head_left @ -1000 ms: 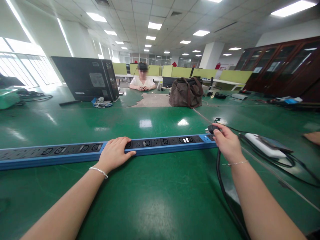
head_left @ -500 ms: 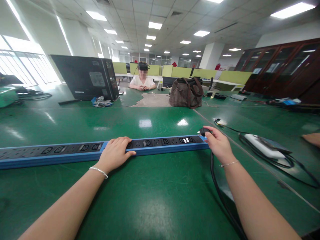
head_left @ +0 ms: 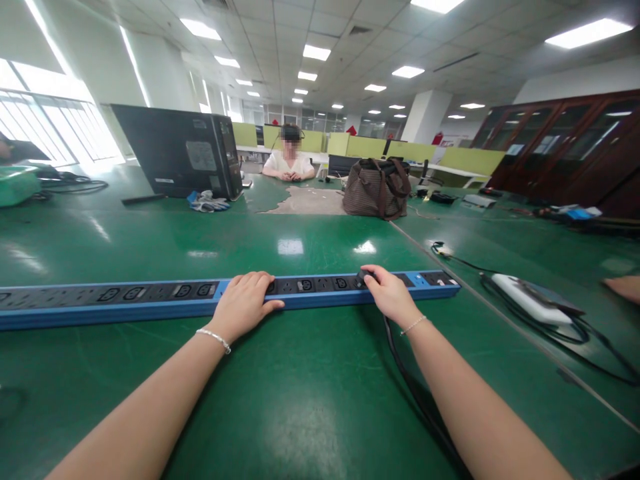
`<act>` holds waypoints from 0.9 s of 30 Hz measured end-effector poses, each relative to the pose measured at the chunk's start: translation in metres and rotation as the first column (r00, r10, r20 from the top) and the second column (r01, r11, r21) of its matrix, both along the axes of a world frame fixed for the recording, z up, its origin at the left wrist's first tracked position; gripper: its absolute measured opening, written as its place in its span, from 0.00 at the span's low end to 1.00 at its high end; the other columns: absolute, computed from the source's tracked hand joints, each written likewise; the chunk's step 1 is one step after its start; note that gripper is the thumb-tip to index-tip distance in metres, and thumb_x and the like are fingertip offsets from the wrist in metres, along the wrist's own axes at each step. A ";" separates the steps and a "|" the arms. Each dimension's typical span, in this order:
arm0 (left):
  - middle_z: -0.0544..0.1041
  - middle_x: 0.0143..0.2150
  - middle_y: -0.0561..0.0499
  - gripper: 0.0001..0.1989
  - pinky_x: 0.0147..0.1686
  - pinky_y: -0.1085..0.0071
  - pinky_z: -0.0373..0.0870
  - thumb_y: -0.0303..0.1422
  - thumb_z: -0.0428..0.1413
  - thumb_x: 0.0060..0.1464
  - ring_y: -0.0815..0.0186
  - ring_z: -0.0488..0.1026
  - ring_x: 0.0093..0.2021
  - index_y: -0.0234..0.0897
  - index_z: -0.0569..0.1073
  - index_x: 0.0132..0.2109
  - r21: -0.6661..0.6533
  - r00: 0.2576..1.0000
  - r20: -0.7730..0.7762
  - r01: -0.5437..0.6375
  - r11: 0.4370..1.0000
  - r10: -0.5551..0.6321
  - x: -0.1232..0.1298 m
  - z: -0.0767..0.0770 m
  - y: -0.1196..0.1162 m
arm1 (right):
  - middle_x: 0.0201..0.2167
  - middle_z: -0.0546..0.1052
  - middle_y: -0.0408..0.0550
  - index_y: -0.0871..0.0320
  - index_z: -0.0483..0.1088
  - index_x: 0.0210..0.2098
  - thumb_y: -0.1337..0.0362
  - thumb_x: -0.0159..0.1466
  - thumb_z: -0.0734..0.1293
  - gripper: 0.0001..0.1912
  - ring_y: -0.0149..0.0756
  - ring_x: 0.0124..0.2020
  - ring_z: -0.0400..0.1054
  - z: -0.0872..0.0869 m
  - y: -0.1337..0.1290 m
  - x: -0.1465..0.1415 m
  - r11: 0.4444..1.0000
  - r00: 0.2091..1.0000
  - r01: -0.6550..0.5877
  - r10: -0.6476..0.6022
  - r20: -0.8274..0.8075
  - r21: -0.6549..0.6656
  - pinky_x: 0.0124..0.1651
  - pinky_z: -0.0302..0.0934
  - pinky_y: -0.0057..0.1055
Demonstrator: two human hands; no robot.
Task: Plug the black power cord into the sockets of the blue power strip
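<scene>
A long blue power strip (head_left: 320,301) with black sockets lies across the green table in front of me. My left hand (head_left: 244,303) rests over its middle, fingers across the top and thumb along the near edge, holding it. In my right hand (head_left: 391,293) is a black power plug (head_left: 363,277), pinched between thumb and fingers, at the strip's top face right of centre. My fingers partly cover the plug, so I cannot tell whether it sits in a socket. Its black cable (head_left: 400,363) hangs below the hand and runs toward me along my right forearm.
A white device (head_left: 527,299) with black cables lies to the right. At the back stand a black computer case (head_left: 175,153), gloves (head_left: 207,201) and a brown bag (head_left: 375,190). Another person (head_left: 289,163) sits across the table; someone's hand (head_left: 623,288) shows at the right edge.
My right hand has moved left along the strip with the plug, from its right part to a socket nearer the middle. The strip's right end now shows. My left hand keeps its hold.
</scene>
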State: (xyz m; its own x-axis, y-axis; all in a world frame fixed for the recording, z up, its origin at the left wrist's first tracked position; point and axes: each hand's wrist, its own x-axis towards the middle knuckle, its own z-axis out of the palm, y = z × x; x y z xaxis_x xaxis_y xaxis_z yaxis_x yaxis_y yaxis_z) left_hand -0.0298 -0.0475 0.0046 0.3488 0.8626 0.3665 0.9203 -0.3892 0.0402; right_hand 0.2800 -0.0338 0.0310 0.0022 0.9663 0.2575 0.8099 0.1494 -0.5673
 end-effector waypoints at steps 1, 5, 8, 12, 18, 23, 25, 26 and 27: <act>0.72 0.49 0.43 0.25 0.50 0.60 0.58 0.50 0.50 0.52 0.56 0.67 0.51 0.38 0.66 0.50 0.000 1.000 0.002 0.000 1.000 0.000 0.000 0.000 0.000 | 0.45 0.75 0.48 0.56 0.69 0.49 0.59 0.62 0.56 0.19 0.38 0.45 0.68 0.000 0.000 -0.001 1.000 1.000 0.002 -0.002 0.014 -0.002 0.48 0.60 0.35; 0.72 0.50 0.43 0.25 0.51 0.59 0.58 0.50 0.50 0.52 0.55 0.66 0.51 0.39 0.66 0.50 0.001 1.000 0.009 -0.002 1.000 0.002 0.000 -0.002 0.001 | 0.44 0.76 0.48 0.55 0.69 0.49 0.60 0.62 0.56 0.19 0.38 0.45 0.69 0.002 0.000 -0.005 1.000 0.997 0.018 -0.017 0.078 -0.013 0.48 0.60 0.34; 0.72 0.50 0.43 0.25 0.51 0.59 0.57 0.50 0.50 0.52 0.55 0.66 0.52 0.38 0.66 0.50 0.004 1.000 0.016 0.000 1.000 -0.001 0.000 -0.002 0.001 | 0.43 0.76 0.48 0.54 0.69 0.49 0.59 0.62 0.55 0.19 0.39 0.44 0.69 0.003 -0.002 -0.008 0.998 0.989 0.052 -0.048 0.141 -0.022 0.47 0.61 0.33; 0.72 0.50 0.43 0.25 0.51 0.59 0.57 0.51 0.50 0.52 0.55 0.66 0.52 0.39 0.66 0.50 -0.004 1.000 0.017 -0.004 1.000 0.004 0.000 -0.002 0.001 | 0.39 0.77 0.49 0.52 0.68 0.50 0.59 0.62 0.55 0.20 0.41 0.41 0.71 0.004 -0.005 -0.018 0.994 0.955 0.105 -0.090 0.281 -0.038 0.44 0.62 0.35; 0.72 0.50 0.43 0.25 0.51 0.60 0.58 0.50 0.50 0.52 0.55 0.66 0.51 0.38 0.66 0.51 -0.003 1.000 0.001 -0.009 1.000 0.009 -0.001 -0.002 0.001 | 0.37 0.78 0.50 0.50 0.68 0.51 0.58 0.63 0.54 0.20 0.43 0.39 0.71 0.003 -0.008 -0.026 0.987 0.928 0.154 -0.129 0.349 -0.045 0.41 0.62 0.37; 0.72 0.49 0.43 0.25 0.50 0.60 0.58 0.50 0.50 0.52 0.55 0.66 0.51 0.37 0.66 0.50 0.005 1.000 0.002 -0.006 1.000 0.006 -0.001 -0.001 0.000 | 0.36 0.78 0.51 0.50 0.67 0.52 0.58 0.63 0.53 0.21 0.44 0.39 0.71 0.004 -0.009 -0.026 0.986 0.928 0.157 -0.130 0.350 -0.049 0.40 0.61 0.38; 0.72 0.49 0.43 0.25 0.51 0.60 0.58 0.50 0.50 0.52 0.55 0.66 0.51 0.37 0.66 0.50 0.010 1.000 0.004 -0.008 1.000 0.008 0.000 -0.002 0.000 | 0.36 0.78 0.51 0.50 0.67 0.52 0.58 0.63 0.53 0.21 0.45 0.39 0.71 0.004 -0.009 -0.026 0.986 0.930 0.157 -0.129 0.345 -0.055 0.40 0.61 0.39; 0.72 0.49 0.43 0.24 0.51 0.60 0.58 0.50 0.50 0.52 0.56 0.66 0.51 0.37 0.66 0.49 0.013 1.000 0.003 -0.010 1.000 0.010 0.000 -0.002 0.000 | 0.36 0.78 0.51 0.50 0.67 0.52 0.58 0.63 0.53 0.21 0.46 0.39 0.71 0.004 -0.009 -0.026 0.986 0.931 0.157 -0.128 0.341 -0.058 0.40 0.61 0.39; 0.72 0.49 0.43 0.24 0.51 0.61 0.58 0.50 0.50 0.52 0.56 0.66 0.51 0.37 0.66 0.49 0.016 1.000 -0.001 -0.011 1.000 0.011 0.000 -0.002 0.000 | 0.37 0.77 0.51 0.50 0.67 0.52 0.58 0.63 0.53 0.21 0.45 0.39 0.71 0.004 -0.009 -0.026 0.986 0.933 0.157 -0.128 0.337 -0.059 0.41 0.61 0.39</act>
